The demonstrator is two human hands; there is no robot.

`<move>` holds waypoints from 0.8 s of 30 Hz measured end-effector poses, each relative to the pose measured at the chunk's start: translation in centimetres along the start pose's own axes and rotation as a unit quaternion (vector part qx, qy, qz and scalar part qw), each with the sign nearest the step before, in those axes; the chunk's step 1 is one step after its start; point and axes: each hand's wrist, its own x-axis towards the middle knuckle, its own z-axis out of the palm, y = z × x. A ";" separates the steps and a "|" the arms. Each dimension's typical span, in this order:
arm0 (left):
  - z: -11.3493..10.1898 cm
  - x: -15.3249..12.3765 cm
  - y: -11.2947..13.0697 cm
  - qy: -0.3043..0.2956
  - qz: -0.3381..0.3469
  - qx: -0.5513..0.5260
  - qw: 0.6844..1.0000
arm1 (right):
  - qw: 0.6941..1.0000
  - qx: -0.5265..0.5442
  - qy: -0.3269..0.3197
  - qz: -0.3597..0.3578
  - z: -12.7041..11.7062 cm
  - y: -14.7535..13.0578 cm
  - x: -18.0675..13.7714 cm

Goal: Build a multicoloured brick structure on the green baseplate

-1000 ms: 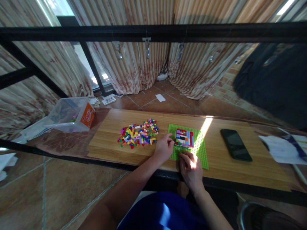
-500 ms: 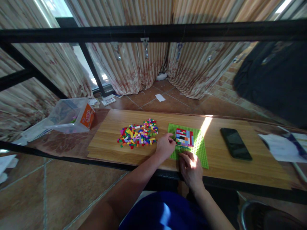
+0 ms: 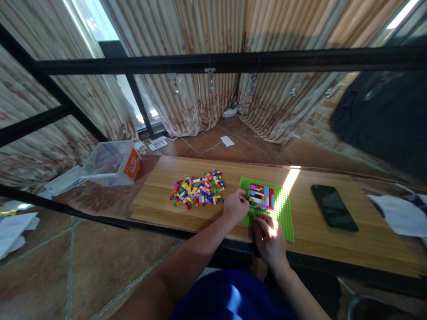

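Observation:
A green studded baseplate (image 3: 286, 218) lies on the wooden board, with a low rectangular build of coloured toy bricks (image 3: 267, 198) on it. The build has a dark spot near its middle. My left hand (image 3: 235, 207) rests at the plate's left edge, thumb and fingers drawn together beside the build. Whatever lies between those fingertips is too small to make out. Over the plate's front edge, my right hand (image 3: 271, 236) has its fingers curled in a pinch just short of the build; its fingertips hide what they may hold. A spread of loose toy bricks (image 3: 199, 190) lies left of my left hand.
A dark phone (image 3: 334, 207) lies on the wooden board (image 3: 156, 202) to the right. Beyond the board's left end stands a clear plastic box (image 3: 110, 166) with an orange label. White papers (image 3: 396, 213) lie at the far right. A black rail (image 3: 213, 63) crosses behind the board.
The camera view has shifted, so the whole scene sits slightly lower and further right. Both hands stay near the same spots by the brick build, with little visible finger movement.

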 end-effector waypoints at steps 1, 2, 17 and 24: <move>0.0 -0.1 -0.1 0.000 0.005 -0.005 1.000 | 1.000 0.002 -0.002 -0.002 0.0 0.0 0.0; 0.1 -0.2 -0.1 0.000 0.010 -0.011 1.000 | 1.000 0.004 -0.002 -0.005 0.0 0.1 0.0; -8.4 -4.6 -6.7 0.120 0.062 -0.004 0.991 | 1.000 0.019 0.009 -0.018 0.1 0.5 -0.1; -8.9 -4.7 -5.9 0.062 0.154 0.145 0.976 | 1.000 0.018 0.010 -0.014 0.1 0.5 -0.3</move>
